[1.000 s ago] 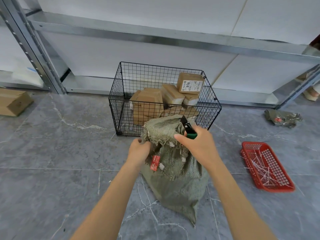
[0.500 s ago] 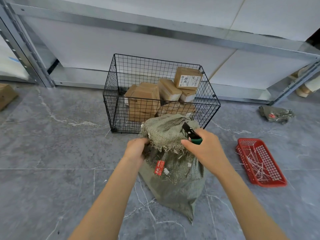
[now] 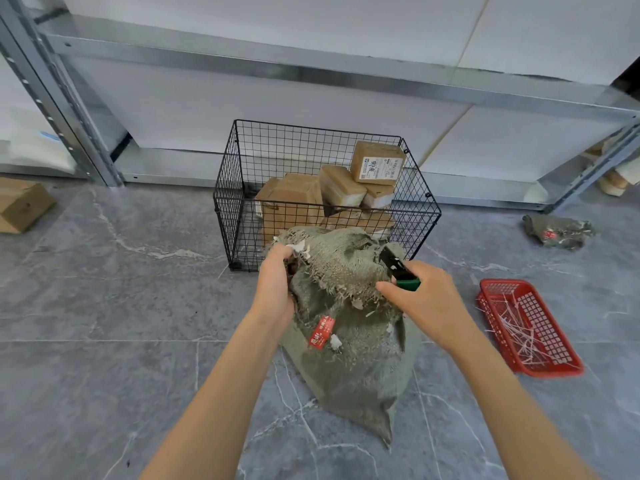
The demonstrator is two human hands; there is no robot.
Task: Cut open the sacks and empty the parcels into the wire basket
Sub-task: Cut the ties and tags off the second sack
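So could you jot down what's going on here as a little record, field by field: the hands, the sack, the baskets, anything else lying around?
left hand: grips the frayed mouth of the sack, left side
right hand: holds a green-handled cutter at the mouth's right side
sack: on the floor in front of the wire basket; red tag on it
wire basket: holds several brown parcels
red tray: to the right, white strips inside
also on floor: crumpled sack far right, cardboard box far left
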